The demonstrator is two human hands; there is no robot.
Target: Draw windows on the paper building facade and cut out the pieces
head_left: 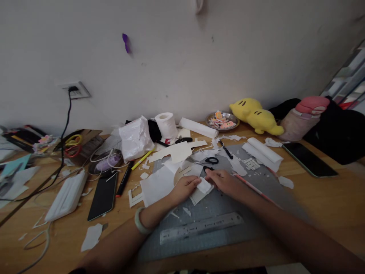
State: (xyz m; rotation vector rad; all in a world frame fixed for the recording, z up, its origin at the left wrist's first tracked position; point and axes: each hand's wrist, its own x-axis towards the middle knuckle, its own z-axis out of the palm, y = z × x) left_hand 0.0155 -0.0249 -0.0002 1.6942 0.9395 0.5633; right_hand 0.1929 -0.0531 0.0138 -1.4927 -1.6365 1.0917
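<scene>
Between my two hands is a small folded white paper piece [204,185]. My left hand [184,188], with a pale bangle on its wrist, pinches the piece at its left edge. My right hand [224,182] is closed at the piece's right side, its fingers bent and partly hidden. Just beyond the right fingertips, black loops that look like scissors handles [211,160] show above the grey cutting mat [256,207]. Cut cardstock [199,195] lies under the hands. Nearer to me, a steel ruler [201,227] lies across the mat.
Paper scraps surround a white sheet [156,186]. To the left lie a marker [124,179], a dark phone [102,196] and a white box-like object [67,195]. A toilet roll [166,125], metal dish [222,127], yellow plush [256,116] and another phone [310,159] stand or lie farther back.
</scene>
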